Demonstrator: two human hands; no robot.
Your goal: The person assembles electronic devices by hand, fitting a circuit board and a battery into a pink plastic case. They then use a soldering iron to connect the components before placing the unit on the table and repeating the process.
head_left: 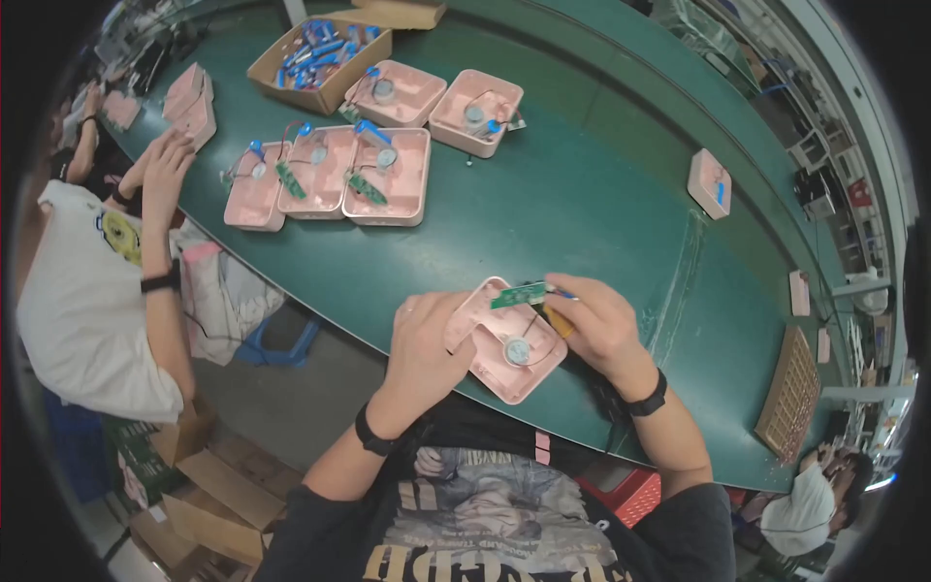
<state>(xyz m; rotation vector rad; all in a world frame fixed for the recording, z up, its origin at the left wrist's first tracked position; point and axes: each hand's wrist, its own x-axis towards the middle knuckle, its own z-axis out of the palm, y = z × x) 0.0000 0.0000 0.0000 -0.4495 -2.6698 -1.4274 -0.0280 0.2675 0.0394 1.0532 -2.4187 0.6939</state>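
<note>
My left hand (pixel 423 341) is closed on the left edge of a pink plastic casing (pixel 511 386), which sits tilted near the table's front edge. Inside the casing is a round silver speaker-like disc (pixel 517 350) with thin wires running from it. Above the casing's far side, my right hand (pixel 598 323) pinches the right end of a small green circuit board (pixel 519 295) where wires join it. A yellow piece (pixel 558 321) shows beneath those fingers; its kind is unclear.
Several pink casings (pixel 412 199) with discs, boards and blue cylindrical cells stand at the far left. Behind them is a cardboard box (pixel 335 94) of blue cells. One more casing (pixel 711 184) lies far right, a brown tray (pixel 787 393) nearer. A co-worker's hand (pixel 167 165) is at left.
</note>
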